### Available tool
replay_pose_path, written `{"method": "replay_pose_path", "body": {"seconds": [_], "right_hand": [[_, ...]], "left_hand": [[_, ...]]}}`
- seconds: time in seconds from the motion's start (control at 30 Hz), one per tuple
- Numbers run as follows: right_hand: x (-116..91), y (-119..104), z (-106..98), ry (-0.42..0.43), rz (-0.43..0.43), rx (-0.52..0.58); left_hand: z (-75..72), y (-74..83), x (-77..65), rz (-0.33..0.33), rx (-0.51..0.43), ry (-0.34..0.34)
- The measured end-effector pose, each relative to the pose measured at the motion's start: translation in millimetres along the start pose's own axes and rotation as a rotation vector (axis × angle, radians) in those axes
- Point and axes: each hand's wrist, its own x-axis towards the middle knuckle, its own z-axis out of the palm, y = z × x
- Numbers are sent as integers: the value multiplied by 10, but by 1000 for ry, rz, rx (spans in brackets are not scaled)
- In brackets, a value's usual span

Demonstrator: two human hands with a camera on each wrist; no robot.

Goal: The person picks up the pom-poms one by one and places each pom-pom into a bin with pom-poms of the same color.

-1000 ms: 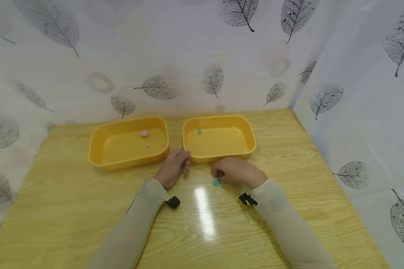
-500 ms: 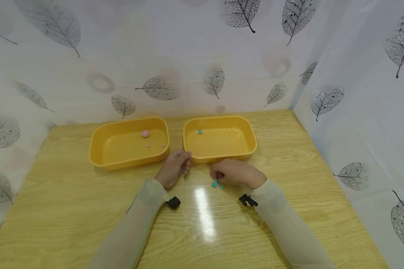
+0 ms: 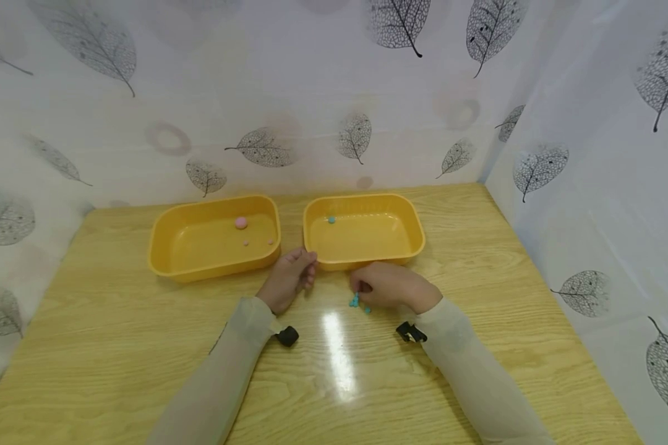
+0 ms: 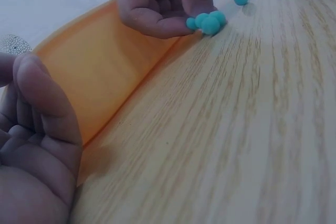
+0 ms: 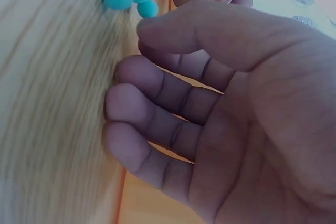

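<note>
My left hand (image 3: 286,281) is at the near left corner of the right yellow tray (image 3: 367,258), thumb and finger gripping its rim. In front of that tray, my right hand (image 3: 392,285) pinches a cluster of small turquoise balls (image 4: 210,23) between thumb and index fingertips, low over the table. The other fingers of that hand are curled, as the right wrist view shows. Beside the cluster a single turquoise ball (image 3: 367,310) lies on the wood. Another turquoise ball (image 3: 331,220) sits inside the right tray.
A second yellow tray (image 3: 200,274) stands to the left, holding a larger pink ball (image 3: 241,222) and two tiny pink balls. Both trays stand near the back edge of the wooden table (image 3: 117,346). Leaf-patterned sheeting (image 3: 289,74) hangs behind and on the right.
The turquoise cluster has turned and shifted slightly at the right fingertips, a little further from the single ball. The left hand and both trays have stayed put.
</note>
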Motion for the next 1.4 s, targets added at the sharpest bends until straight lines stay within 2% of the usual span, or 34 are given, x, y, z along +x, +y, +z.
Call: {"method": "replay_pose_path", "body": {"seconds": [0.23, 0.57, 0.77, 1.1, 1.4], "right_hand": [[-16, -28, -13, 9, 32, 17], [-8, -12, -6, 34, -2, 18], [-8, 6, 10, 22, -1, 3], [-54, -14, -66, 68, -38, 69], [-69, -49, -101, 63, -20, 112]], "left_hand": [[-12, -22, 0, -1, -9, -3], [1, -15, -5, 3, -4, -1], [2, -7, -5, 2, -4, -1], [5, -11, 0, 7, -8, 7], [9, -8, 3, 10, 0, 1]]}}
